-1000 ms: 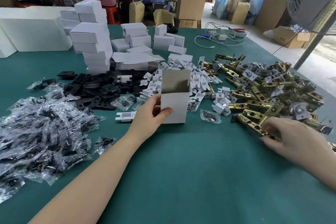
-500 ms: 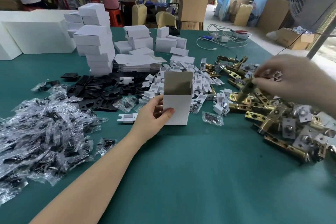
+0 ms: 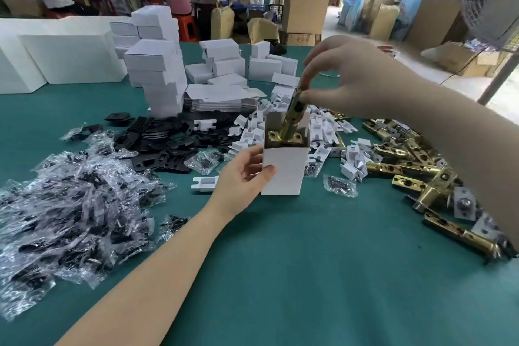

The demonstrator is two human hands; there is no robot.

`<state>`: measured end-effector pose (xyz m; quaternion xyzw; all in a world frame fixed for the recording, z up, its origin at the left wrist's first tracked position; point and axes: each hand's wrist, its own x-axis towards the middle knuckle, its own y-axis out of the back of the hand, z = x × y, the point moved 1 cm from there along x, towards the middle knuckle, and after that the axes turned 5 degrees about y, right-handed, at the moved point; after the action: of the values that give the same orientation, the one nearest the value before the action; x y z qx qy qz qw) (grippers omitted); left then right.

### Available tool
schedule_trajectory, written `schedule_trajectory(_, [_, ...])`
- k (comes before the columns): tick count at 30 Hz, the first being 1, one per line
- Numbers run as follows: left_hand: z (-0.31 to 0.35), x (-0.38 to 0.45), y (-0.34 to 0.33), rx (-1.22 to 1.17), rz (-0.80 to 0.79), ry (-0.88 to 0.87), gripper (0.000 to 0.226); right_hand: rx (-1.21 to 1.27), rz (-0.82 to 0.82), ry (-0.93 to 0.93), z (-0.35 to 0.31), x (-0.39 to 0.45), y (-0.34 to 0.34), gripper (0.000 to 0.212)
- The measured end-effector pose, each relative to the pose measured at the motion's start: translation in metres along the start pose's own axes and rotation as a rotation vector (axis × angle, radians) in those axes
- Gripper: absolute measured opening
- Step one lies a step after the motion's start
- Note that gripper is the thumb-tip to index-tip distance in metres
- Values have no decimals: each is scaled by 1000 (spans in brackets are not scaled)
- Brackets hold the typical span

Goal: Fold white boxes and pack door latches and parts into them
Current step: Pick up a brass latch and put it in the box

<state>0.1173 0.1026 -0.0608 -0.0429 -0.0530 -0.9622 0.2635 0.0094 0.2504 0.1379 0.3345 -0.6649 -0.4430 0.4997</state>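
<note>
A green-covered table (image 3: 280, 275) is spread with stock: bagged black parts (image 3: 70, 219) to the left, a stack of folded white boxes (image 3: 157, 73) at the back, small white inserts (image 3: 323, 132) in the middle, and a heap of brass door latches (image 3: 415, 160) to the right.

Near the middle, an open white box (image 3: 283, 168) is stood upright on the cloth. It is steadied by the left hand (image 3: 241, 177), whose thumb is pressed on the front face while the fingers are wrapped round the left side. A single latch (image 3: 292, 121) is being lowered into the box mouth, faceplate end down, tilted a little toward the right hand (image 3: 354, 76). That hand is closed in a fingertip pinch on the latch's upper end, with the remaining fingers lifted clear.

The step is best done with the box kept square and its mouth held wide, so that the faceplate corners are not snagged on the side flaps. The latch should be straightened to vertical, then let down slowly instead of being dropped, since the bottom could be burst by the metal's weight. Whether the bottom flaps are fully tucked cannot be told from this angle, so support from below would be prudent. The pinch should be released only once the faceplate is felt to be seated.
</note>
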Motion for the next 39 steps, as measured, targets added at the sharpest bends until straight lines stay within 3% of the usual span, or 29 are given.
schedule_trajectory(6, [0, 0, -1, -4, 7, 6, 44, -278, -180, 41, -3, -1, -37, 19])
schedule_trajectory(12, [-1, 1, -1, 7, 14, -4, 44, -122, -225, -6, 7, -9, -62, 19])
schedule_trajectory(14, [-2, 2, -1, 2, 11, -4, 43, 35, -105, -20, 14, -13, -63, 16])
schedule_trajectory(18, [-4, 4, 0, 51, -6, -46, 32, 362, 350, -228, 22, -35, -84, 14])
schedule_trajectory(22, [-6, 2, -3, 122, 39, -85, 31, 696, 554, -483, 16, -56, -138, 5])
schedule_trajectory(25, [-7, -1, -4, 206, 68, -141, 31, 810, 677, -551, 10, -68, -169, 11])
schedule_trajectory(32, [-5, 1, -4, 257, 79, -172, 48, 664, 445, -505, 10, -79, -183, 24])
schedule_trajectory(35, [-6, 2, -4, 250, 71, -161, 41, 249, 391, -499, 22, -83, -175, 30])
schedule_trajectory(39, [-7, 2, -3, 231, 65, -152, 41, -198, 190, -773, 43, -89, -166, 46])
